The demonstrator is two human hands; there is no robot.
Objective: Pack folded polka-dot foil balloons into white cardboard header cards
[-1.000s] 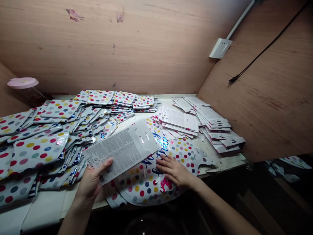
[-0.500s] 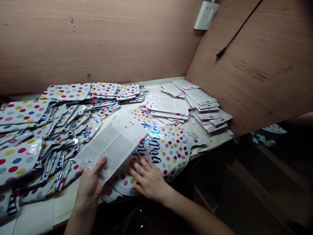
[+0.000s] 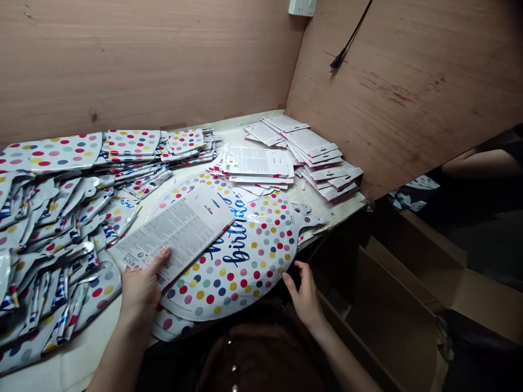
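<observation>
My left hand (image 3: 141, 283) is closed on a white printed packet (image 3: 180, 231) with grey text and a hang slot, thumb on top. The packet lies slanted over a flat foil balloon (image 3: 261, 250) with coloured dots and blue "happy birthday" lettering. At the balloon's lower right edge is my right hand (image 3: 306, 296), its thumb and forefinger apart and holding nothing that I can see. Whether those fingertips touch the foil I cannot tell. Under the balloon's near edge, more dotted foil (image 3: 171, 324) sticks out.
Folded dotted foil balloons (image 3: 81, 207) are heaped at the left. White packets (image 3: 261, 163) lie in piles behind the balloon, with more packets (image 3: 318, 152) by the right panel (image 3: 392, 81). Below right stand cardboard boxes (image 3: 396, 316). Another person's arm (image 3: 482, 163) shows beyond the panel.
My right hand has left the middle of the balloon for its lower right edge. The balloon now lies flatter. My left hand keeps its hold on the packet. The view has shifted.
</observation>
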